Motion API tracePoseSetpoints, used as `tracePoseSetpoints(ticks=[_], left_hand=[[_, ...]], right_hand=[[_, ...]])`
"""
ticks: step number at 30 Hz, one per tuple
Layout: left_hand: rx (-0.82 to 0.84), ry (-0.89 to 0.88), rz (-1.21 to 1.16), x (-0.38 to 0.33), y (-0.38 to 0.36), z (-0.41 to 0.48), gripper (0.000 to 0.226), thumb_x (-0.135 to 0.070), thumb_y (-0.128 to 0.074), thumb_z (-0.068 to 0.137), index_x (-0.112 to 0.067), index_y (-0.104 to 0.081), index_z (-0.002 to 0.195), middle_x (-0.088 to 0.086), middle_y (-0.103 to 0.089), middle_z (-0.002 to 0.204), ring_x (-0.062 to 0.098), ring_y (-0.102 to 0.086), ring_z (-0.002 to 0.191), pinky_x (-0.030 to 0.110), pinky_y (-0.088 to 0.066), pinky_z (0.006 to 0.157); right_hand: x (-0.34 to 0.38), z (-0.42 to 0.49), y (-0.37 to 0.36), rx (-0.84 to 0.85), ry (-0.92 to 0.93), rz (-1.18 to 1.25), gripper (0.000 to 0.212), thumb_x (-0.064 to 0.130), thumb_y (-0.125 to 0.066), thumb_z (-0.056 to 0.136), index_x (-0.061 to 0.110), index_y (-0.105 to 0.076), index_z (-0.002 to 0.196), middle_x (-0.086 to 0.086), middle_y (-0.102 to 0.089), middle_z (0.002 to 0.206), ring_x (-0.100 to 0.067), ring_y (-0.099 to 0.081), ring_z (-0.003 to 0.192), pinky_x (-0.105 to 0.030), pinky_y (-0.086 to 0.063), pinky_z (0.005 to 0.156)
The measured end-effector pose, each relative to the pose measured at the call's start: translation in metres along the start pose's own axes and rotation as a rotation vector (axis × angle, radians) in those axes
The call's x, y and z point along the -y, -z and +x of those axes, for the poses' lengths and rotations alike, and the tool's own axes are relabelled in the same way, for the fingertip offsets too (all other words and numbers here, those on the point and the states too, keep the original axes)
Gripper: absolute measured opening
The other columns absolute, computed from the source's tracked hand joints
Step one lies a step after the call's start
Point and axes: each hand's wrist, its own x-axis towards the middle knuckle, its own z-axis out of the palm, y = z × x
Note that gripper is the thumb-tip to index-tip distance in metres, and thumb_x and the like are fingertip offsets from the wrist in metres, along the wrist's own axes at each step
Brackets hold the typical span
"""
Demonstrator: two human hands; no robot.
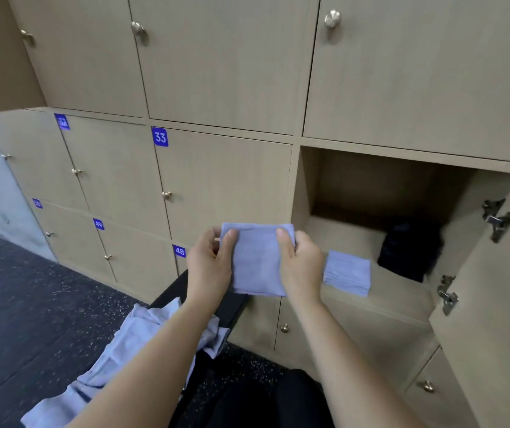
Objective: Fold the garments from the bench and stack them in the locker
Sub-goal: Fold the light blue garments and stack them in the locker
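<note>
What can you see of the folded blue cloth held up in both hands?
The folded cloth is pale blue-grey, soft fabric by its look, folded into a flat, roughly square packet with faint creases. It is held upright in the air, just left of the open locker. The left hand pinches its left edge and the right hand its right edge, thumbs on the near face.

On my feed the folded cloth (257, 261) reads as soft, matt pale-blue fabric, the same as the folded stack (348, 273) inside the locker (371, 186). The locker is smooth, matt pale wood grain, with shiny brass-toned metal knobs (332, 18) and grey metal hinges (497, 219). The floor (31, 304) looks dark, speckled and rough.
</note>
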Motion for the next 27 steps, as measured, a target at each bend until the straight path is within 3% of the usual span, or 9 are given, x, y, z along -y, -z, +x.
tracePoseSetpoints(ticks=[3,7,11,14,16,18,21,24,27], left_hand=[[0.006,0.074,0.038,0.000,-0.002,-0.003,0.026,-0.044,-0.063,0.091,-0.018,-0.062,0.087,0.004,-0.066,0.070,0.009,-0.055,0.060,0.017,-0.039,0.050],[0.151,0.249,0.049,0.004,-0.010,-0.006,0.053,-0.051,-0.068,0.084,-0.007,-0.045,0.064,0.000,-0.040,0.056,0.015,-0.035,0.053,0.020,-0.026,0.049],[0.152,0.282,-0.094,0.012,-0.021,-0.014,0.045,-0.034,-0.075,0.083,0.009,-0.062,0.083,0.010,-0.061,0.071,0.018,-0.053,0.064,0.028,-0.040,0.058],[0.197,0.286,-0.115,0.017,-0.037,-0.021,0.032,-0.029,-0.074,0.085,0.001,-0.066,0.082,0.005,-0.065,0.070,0.015,-0.056,0.061,0.014,-0.041,0.047],[0.295,0.341,-0.124,0.023,-0.052,-0.026,0.027,-0.031,-0.073,0.086,-0.005,-0.068,0.084,0.003,-0.069,0.074,0.014,-0.062,0.065,0.014,-0.047,0.050],[0.411,0.428,-0.123,0.032,-0.070,-0.028,0.027,-0.036,-0.071,0.087,-0.009,-0.070,0.092,0.007,-0.073,0.088,0.022,-0.069,0.080,0.028,-0.058,0.071],[0.534,0.526,-0.109,0.037,-0.097,-0.032,0.015,-0.015,-0.060,0.090,-0.015,-0.071,0.100,0.008,-0.074,0.101,0.030,-0.069,0.099,0.045,-0.056,0.090],[0.599,0.540,-0.088,0.042,-0.128,-0.034,0.023,-0.002,-0.054,0.087,-0.011,-0.072,0.099,0.016,-0.074,0.100,0.036,-0.069,0.095,0.047,-0.055,0.085],[0.603,0.503,-0.054,0.050,-0.159,-0.031,0.020,-0.007,-0.057,0.081,-0.016,-0.074,0.087,0.018,-0.073,0.091,0.028,-0.063,0.076,0.042,-0.051,0.071]], right_hand=[[-0.006,-0.001,0.004,-0.048,0.036,-0.038,0.050,0.032,-0.055,0.097,0.020,-0.025,0.059,0.005,-0.031,0.052,-0.019,-0.031,0.056,-0.035,-0.022,0.056],[-0.012,0.001,0.010,-0.059,0.016,-0.029,0.049,0.034,-0.058,0.095,0.020,-0.027,0.059,0.005,-0.032,0.052,-0.013,-0.030,0.053,-0.034,-0.022,0.055],[-0.029,-0.003,0.029,0.168,-0.212,0.158,0.037,0.034,-0.065,0.089,0.016,-0.046,0.064,0.008,-0.045,0.057,-0.010,-0.041,0.057,-0.025,-0.034,0.054],[-0.052,-0.015,0.048,0.330,-0.341,0.214,0.030,0.019,-0.064,0.090,0.010,-0.052,0.064,0.004,-0.050,0.061,-0.014,-0.046,0.063,-0.028,-0.037,0.057],[-0.066,-0.016,0.061,0.269,-0.327,0.100,0.033,0.013,-0.064,0.086,0.007,-0.047,0.059,0.001,-0.044,0.058,-0.014,-0.039,0.059,-0.027,-0.031,0.053],[-0.080,-0.012,0.072,0.163,-0.300,-0.024,0.042,0.013,-0.066,0.083,0.016,-0.035,0.054,0.003,-0.033,0.053,-0.012,-0.029,0.053,-0.027,-0.022,0.048],[-0.102,-0.006,0.089,0.068,-0.274,-0.129,0.050,0.012,-0.069,0.079,0.019,-0.027,0.053,0.006,-0.026,0.049,-0.013,-0.023,0.050,-0.029,-0.018,0.049],[-0.130,0.003,0.101,0.035,-0.323,-0.184,0.049,0.014,-0.069,0.078,0.018,-0.027,0.052,0.004,-0.026,0.049,-0.014,-0.022,0.050,-0.030,-0.017,0.048],[-0.155,0.020,0.110,0.065,-0.422,-0.183,0.046,0.018,-0.069,0.079,0.017,-0.031,0.053,0.000,-0.030,0.052,-0.015,-0.026,0.051,-0.032,-0.020,0.049]])
